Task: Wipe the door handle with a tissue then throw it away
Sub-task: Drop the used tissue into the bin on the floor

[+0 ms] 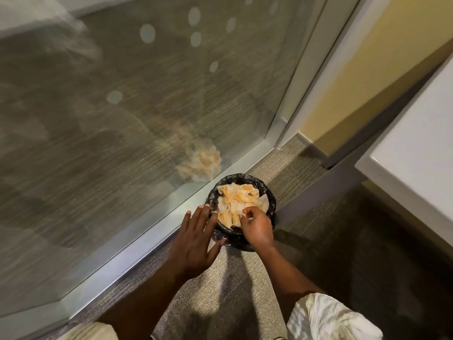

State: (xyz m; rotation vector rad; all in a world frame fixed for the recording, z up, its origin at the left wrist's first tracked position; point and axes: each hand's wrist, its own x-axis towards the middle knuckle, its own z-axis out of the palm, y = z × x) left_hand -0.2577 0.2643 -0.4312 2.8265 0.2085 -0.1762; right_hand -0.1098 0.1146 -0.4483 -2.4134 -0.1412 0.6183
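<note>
Small bin [269,192] w/ black liner sitting on grey carpet [306,241], beside metal-framed glass wall [147,106]. Crumpled tissues [235,200] filling bin — which is task's, cannot tell. Right hand [257,227] hovering over them, fingers curled; grasp unclear. Left hand [196,239] spreading flat at rim, fingers released.

The right hand [256,225] covers the near rim of the bin [269,197], and its curled fingers [247,212] hide whatever they may be pinching — a held tissue cannot be confirmed. The left hand [196,241] hides part of the bin's left rim. The bin's lower body is out of sight beneath its own rim. The glass panel [122,119] is motion-blurred. The white tabletop [416,155] is cut off at the right edge — both sleeves at the bottom edge.
</note>
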